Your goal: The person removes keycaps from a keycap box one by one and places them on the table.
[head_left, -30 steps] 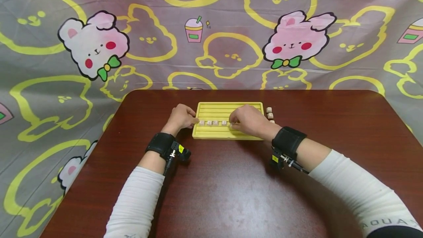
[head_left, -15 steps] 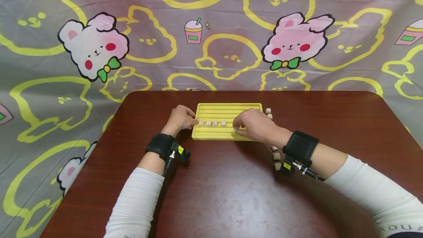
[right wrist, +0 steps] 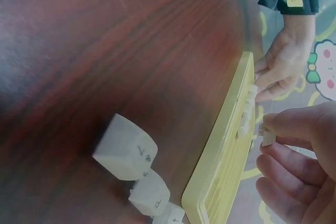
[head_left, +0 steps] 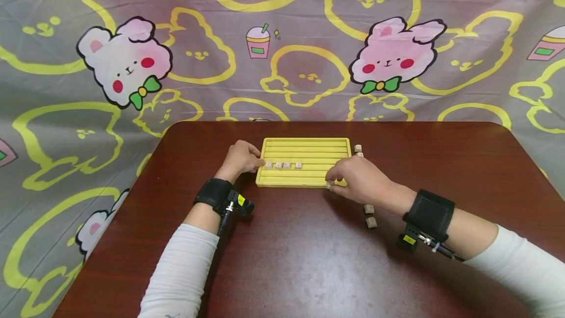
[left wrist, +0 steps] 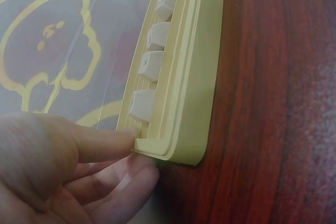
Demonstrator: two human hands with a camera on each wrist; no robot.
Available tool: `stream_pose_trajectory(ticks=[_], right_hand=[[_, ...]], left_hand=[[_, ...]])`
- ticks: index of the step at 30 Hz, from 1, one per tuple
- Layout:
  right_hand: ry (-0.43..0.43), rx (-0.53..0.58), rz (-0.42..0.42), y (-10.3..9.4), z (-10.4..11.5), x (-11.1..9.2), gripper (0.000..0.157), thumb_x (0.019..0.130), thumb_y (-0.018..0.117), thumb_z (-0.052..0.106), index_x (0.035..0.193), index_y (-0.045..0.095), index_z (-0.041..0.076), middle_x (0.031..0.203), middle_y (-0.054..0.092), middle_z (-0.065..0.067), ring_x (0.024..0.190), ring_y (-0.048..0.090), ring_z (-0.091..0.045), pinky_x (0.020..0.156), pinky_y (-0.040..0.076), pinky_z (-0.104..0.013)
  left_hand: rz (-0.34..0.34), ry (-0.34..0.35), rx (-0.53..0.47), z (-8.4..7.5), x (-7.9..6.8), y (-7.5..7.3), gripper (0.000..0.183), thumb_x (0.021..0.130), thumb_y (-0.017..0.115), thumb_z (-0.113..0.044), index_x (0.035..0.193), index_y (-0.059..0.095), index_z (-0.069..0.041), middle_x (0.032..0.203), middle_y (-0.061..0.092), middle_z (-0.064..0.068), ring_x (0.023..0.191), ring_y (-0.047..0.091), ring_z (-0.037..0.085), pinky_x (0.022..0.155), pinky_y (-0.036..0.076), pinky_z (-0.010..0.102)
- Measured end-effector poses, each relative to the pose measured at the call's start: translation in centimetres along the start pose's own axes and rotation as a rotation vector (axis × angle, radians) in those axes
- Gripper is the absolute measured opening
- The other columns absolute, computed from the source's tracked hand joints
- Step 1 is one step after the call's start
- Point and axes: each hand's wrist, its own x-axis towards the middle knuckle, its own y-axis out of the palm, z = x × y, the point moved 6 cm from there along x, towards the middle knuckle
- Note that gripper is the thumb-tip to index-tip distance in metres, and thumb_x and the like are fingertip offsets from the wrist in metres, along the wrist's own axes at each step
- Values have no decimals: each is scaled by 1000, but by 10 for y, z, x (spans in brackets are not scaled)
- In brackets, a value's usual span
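A yellow ridged tray (head_left: 304,180) lies on the table. Several white keycaps (head_left: 287,165) sit in a row along one of its grooves, toward the left side. My left hand (head_left: 242,157) grips the tray's left edge; in the left wrist view its thumb (left wrist: 107,144) lies on the rim corner with the fingers beneath. My right hand (head_left: 359,178) is over the tray's front right corner. Between its thumb and fingers it pinches a single white keycap (right wrist: 268,137), held above the tray.
Loose keycaps lie right of the tray: some near its back corner (head_left: 358,148), others nearer the front (head_left: 371,222). In the right wrist view, lettered keycaps (right wrist: 126,148) stand close to the tray. A patterned cloth (head_left: 309,63) hangs behind the brown table (head_left: 300,259).
My right hand has moved rightward and nearer to me, from the keycap row to the tray's front right corner, with a keycap in its fingers. My left hand stays on the tray edge.
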Motion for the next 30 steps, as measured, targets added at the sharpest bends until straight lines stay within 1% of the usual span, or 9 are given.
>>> stream_pose_trajectory(ticks=[5, 9, 12, 18, 21, 25, 30], right_hand=[[-24, 0, -19, -6, 4, -11, 4, 85, 77, 17, 87, 76, 19, 83, 71, 10, 80, 66, -8, 70, 54, -28], [3, 10, -19, -11, 5, -19, 5, 83, 79, 17, 87, 76, 20, 80, 69, 13, 73, 59, -3, 66, 50, -24], [19, 15, -23, -14, 6, -25, 7, 82, 80, 17, 86, 76, 21, 78, 67, 15, 70, 56, -1, 65, 49, -21], [22, 18, -62, -21, 7, -40, 9, 82, 80, 19, 90, 76, 20, 83, 70, 11, 74, 61, -5, 66, 50, -23], [23, 18, -75, -24, 7, -47, 9, 82, 81, 18, 90, 76, 21, 83, 70, 12, 73, 62, -5, 65, 50, -22], [24, 29, -70, -26, 6, -54, 12, 81, 81, 16, 90, 76, 23, 82, 69, 14, 71, 61, -5, 63, 49, -20], [26, 37, -56, -27, 6, -61, 15, 80, 83, 15, 92, 77, 22, 85, 70, 13, 74, 63, -5, 64, 50, -21]], left_hand=[[1, -3, 0, 0, 0, 0, 38, 87, 75, -13, 121, 67, 2, 112, 70, 20, 74, 72, 16, 66, 60, 25], [1, 1, 2, -1, 0, 0, 38, 87, 75, -13, 121, 67, 2, 112, 70, 20, 73, 72, 16, 65, 60, 25], [1, 4, 3, -1, -1, -1, 38, 87, 75, -13, 121, 67, 2, 111, 70, 20, 73, 72, 16, 66, 60, 26], [8, -1, 1, 0, -2, 0, 37, 87, 75, -14, 120, 67, 1, 112, 70, 20, 73, 71, 16, 66, 60, 25], [10, -2, -1, 1, -1, 0, 37, 87, 74, -13, 120, 67, 2, 112, 70, 20, 73, 71, 15, 65, 59, 24], [7, -1, -1, 1, -1, 0, 37, 87, 75, -13, 120, 67, 2, 112, 70, 20, 74, 72, 16, 65, 59, 24], [6, -2, -1, 0, 0, 0, 37, 87, 75, -13, 120, 67, 2, 112, 70, 20, 72, 71, 15, 64, 59, 24]])
